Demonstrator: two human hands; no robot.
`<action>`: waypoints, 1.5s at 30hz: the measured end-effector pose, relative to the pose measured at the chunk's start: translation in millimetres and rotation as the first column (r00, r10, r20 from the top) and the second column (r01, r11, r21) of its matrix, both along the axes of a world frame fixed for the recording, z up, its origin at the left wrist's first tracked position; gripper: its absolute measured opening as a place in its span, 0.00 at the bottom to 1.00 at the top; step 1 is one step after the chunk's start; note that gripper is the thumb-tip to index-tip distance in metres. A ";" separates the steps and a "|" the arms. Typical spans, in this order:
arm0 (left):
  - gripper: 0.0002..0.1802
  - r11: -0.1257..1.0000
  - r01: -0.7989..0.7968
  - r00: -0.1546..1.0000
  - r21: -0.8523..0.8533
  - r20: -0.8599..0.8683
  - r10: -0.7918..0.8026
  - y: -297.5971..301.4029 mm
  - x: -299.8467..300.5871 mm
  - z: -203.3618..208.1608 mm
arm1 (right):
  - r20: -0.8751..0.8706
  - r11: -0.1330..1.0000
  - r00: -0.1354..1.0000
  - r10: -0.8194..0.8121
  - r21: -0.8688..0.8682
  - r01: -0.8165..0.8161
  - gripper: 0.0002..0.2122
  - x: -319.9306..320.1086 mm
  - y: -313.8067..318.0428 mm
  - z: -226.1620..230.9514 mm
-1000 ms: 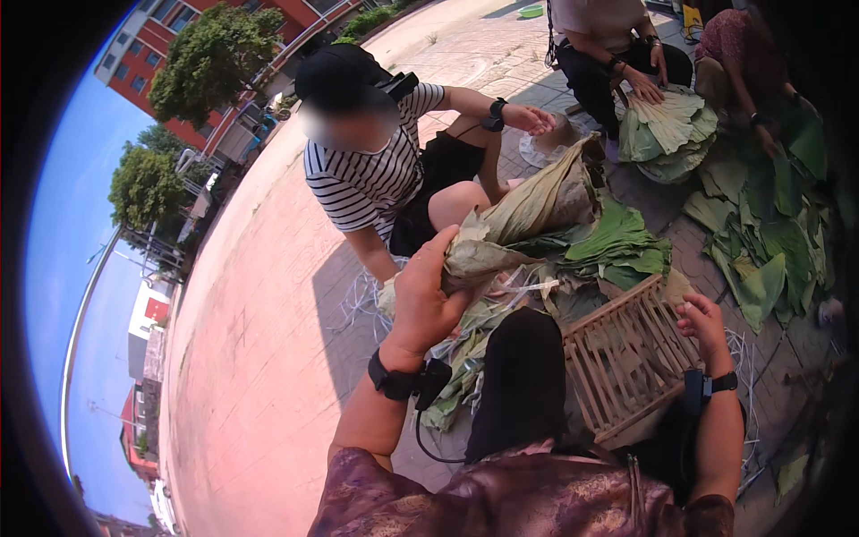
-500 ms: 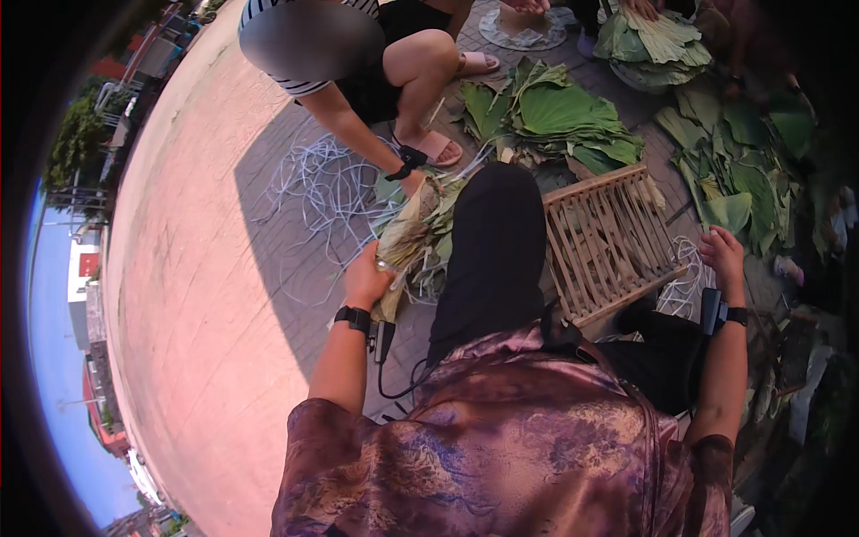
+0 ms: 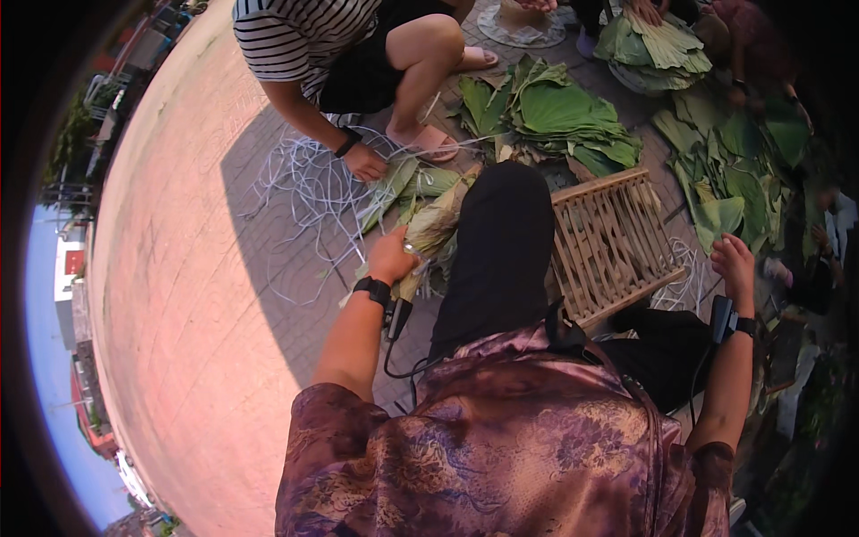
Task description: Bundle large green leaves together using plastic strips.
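Left arm [image 3: 352,340] angled up and inward, wrist about straight. Left hand [image 3: 391,257] low in front of body, fingers curled in a grip. Right arm [image 3: 723,385] out to the right, forearm pointing away from body. Right hand [image 3: 734,264] raised, fingers half bent, loose. Hands well apart, bent knee [image 3: 503,201] between them.
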State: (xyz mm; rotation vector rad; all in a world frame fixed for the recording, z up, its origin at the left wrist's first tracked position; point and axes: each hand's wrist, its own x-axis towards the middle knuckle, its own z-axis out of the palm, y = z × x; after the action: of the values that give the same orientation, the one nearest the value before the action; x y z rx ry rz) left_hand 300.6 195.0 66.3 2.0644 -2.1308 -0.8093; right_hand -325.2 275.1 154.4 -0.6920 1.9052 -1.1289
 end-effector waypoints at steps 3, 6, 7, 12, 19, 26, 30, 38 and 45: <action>0.39 0.998 -0.019 0.999 0.055 0.030 0.017 -11.5 -2.5 -0.7 | 0.004 1.000 1.000 0.021 -0.006 -0.021 0.16 3.2 -3.1 2.7; 0.45 0.994 -0.096 0.972 0.050 0.219 0.083 -20.8 -2.5 -7.4 | -0.002 1.000 1.000 0.024 -0.009 -0.024 0.16 9.9 -4.8 6.2; 0.45 0.994 -0.098 0.972 0.046 0.219 0.086 -21.0 5.3 -18.3 | -0.001 0.999 0.999 0.043 -0.004 -0.043 0.16 10.8 -6.1 6.2; 0.43 0.971 0.087 0.994 0.224 0.052 -0.101 -16.9 12.2 -55.9 | -0.007 0.999 0.999 0.049 0.011 -0.049 0.16 11.2 -1.7 7.8; 0.43 0.979 -0.103 0.979 0.177 0.190 0.069 3.6 0.9 -72.9 | 0.028 1.000 0.999 0.019 0.022 -0.019 0.16 10.5 5.6 -0.9; 0.43 0.964 -0.153 0.967 0.216 0.233 0.102 6.9 -3.1 -61.6 | 0.049 1.000 0.999 0.010 0.028 -0.012 0.16 19.7 1.8 -4.5; 0.43 0.970 -0.147 0.962 0.195 0.257 0.095 5.0 -2.4 -68.1 | 0.066 1.000 0.998 0.011 0.023 -0.013 0.16 18.4 -2.8 -6.8; 0.25 0.980 -0.149 0.989 -0.132 -0.010 0.149 -12.2 -6.1 -36.3 | 0.047 0.999 0.999 -0.021 -0.045 0.023 0.15 8.5 5.1 1.2; 0.17 0.663 -0.134 0.977 -0.736 -0.211 -0.037 -40.7 -72.5 65.9 | 0.170 0.974 0.972 -0.159 -0.133 0.183 0.15 -45.7 44.8 -37.1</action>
State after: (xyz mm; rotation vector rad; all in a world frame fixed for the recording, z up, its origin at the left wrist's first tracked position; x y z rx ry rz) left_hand 228.0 154.4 132.2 1.4921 -1.8187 -0.0607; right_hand -370.8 319.8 117.4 -0.5065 1.7848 -1.4037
